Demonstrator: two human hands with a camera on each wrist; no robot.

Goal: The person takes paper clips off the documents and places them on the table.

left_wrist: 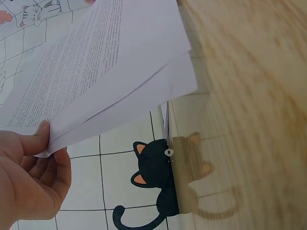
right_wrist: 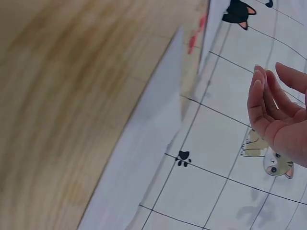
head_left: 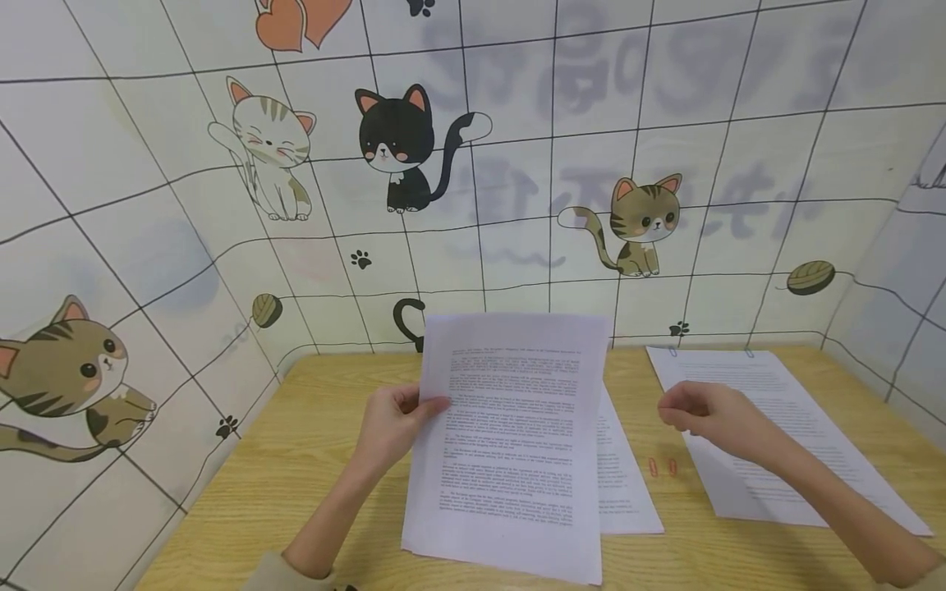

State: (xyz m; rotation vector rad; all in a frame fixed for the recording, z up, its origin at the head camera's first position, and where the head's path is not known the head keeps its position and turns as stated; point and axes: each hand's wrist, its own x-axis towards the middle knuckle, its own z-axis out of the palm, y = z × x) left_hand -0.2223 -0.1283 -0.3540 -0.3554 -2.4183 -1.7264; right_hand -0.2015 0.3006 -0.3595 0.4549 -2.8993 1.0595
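Note:
My left hand (head_left: 392,423) pinches the left edge of some printed sheets of paper (head_left: 510,443), thumb on the printed side and fingers behind. The sheets stand tilted up over the table; in the left wrist view, the lower edges of two sheets (left_wrist: 120,81) lie slightly apart. Behind them, another printed sheet (head_left: 628,497) lies partly covered on the table. My right hand (head_left: 709,419) hovers over the left edge of the right-hand papers (head_left: 798,460). Its fingers are loosely bent, with the thumb apart and nothing between them in the right wrist view.
Two red paper clips (head_left: 663,467) lie on the wooden table (head_left: 296,476) between the papers. Light blue paper clips (head_left: 749,353) sit at the top edge of the right-hand papers. A wall (head_left: 517,254) with cat drawings and grid lines rises behind the table.

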